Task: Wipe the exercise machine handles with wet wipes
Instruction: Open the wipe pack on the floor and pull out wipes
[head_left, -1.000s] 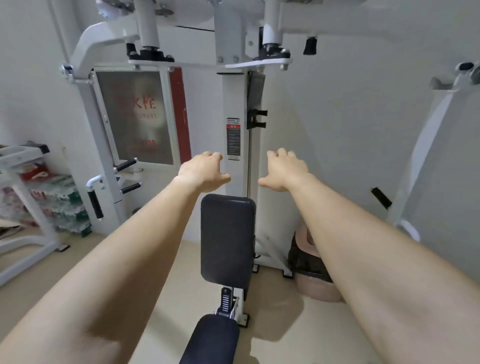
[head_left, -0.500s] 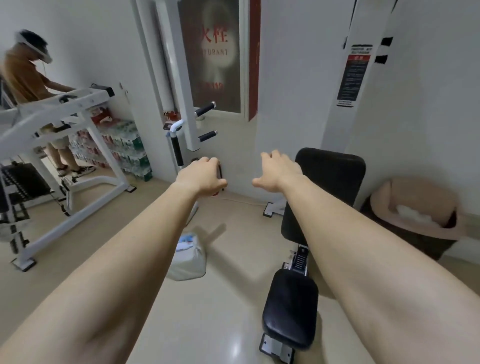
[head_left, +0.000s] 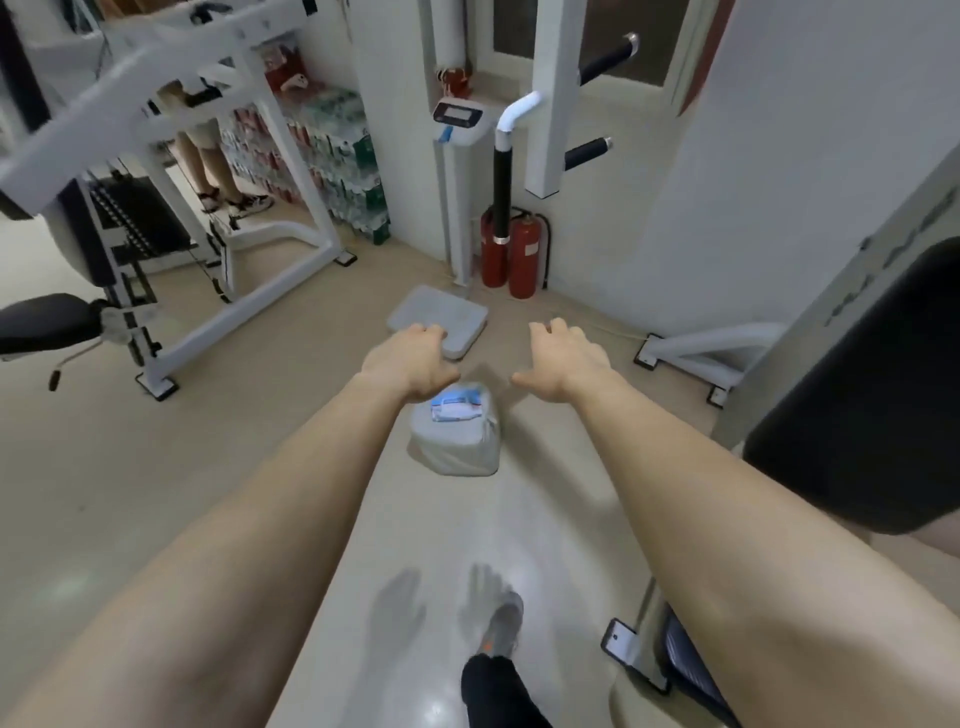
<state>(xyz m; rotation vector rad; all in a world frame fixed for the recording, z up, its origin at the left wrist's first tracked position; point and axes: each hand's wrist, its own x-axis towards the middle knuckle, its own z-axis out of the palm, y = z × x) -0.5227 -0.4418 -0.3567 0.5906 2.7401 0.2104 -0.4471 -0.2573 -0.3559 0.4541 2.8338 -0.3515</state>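
Left hand (head_left: 410, 364): empty, fingers loosely curled, palm down, arm stretched forward.
Right hand (head_left: 563, 364): empty, fingers spread, palm down.
Wet wipes pack (head_left: 457, 428): white, blue label, on floor (head_left: 156, 467) beneath both hands.
Black-gripped handle (head_left: 501, 195): beyond, upright.

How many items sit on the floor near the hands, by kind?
Wet wipes pack: 1
Scale platform: 1
Red fire extinguishers: 2
Total: 4
Left hand and right hand are both open above the pack, holding nothing.
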